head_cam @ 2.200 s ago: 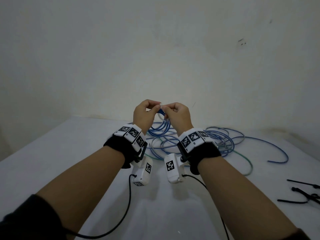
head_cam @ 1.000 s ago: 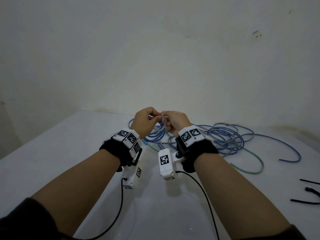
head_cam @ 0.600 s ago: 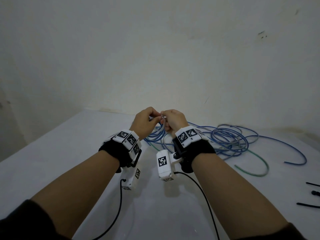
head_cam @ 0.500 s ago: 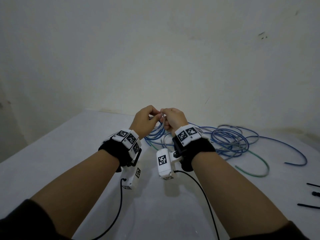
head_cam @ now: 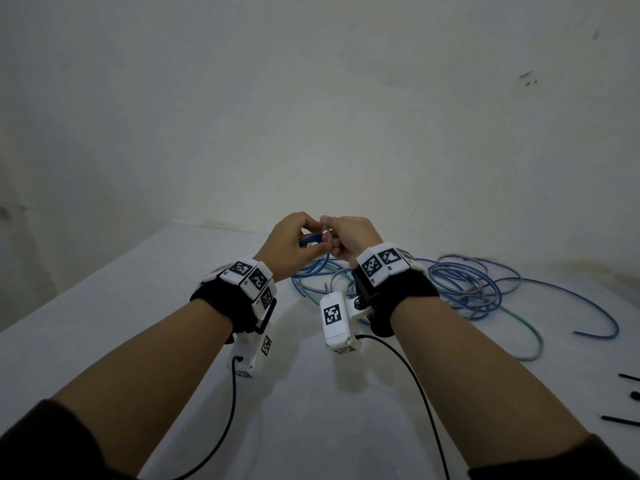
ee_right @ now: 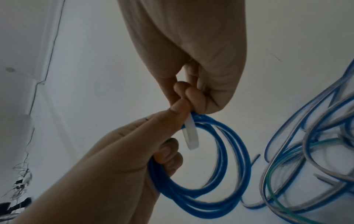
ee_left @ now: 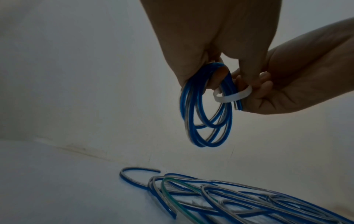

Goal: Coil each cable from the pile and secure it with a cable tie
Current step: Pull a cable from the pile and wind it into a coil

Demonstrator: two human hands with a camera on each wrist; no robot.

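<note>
Head view, with both wrist views. Your left hand (head_cam: 289, 242) and right hand (head_cam: 349, 237) meet above the far middle of the white table (head_cam: 104, 323), at about 12 o'clock from your forearms, knuckles toward you and fingertips touching.

Your left hand grips the coiled blue cable (ee_left: 207, 109): the fingers curl through the top of the coil and the loops hang free below them, clear of the table. In the right wrist view the same coil (ee_right: 214, 174) hangs below your left thumb (ee_right: 172, 119), which presses against the top of the loops.

Your right hand pinches the white cable tie (ee_left: 232, 96) between thumb and curled fingers. The tie bends in a loop round the top strands of the coil, at roughly 2 o'clock on the coil in the left wrist view. In the right wrist view one flat end of the tie (ee_right: 191, 133) points down inside the coil. Whether the tie is locked cannot be told.

The pile of loose cables (head_cam: 467, 289), blue, grey and one green, lies on the table at 2 o'clock from your hands, well below the held coil. Black cable ties (head_cam: 627, 396) lie at the table's right edge, at about 4 o'clock.
</note>
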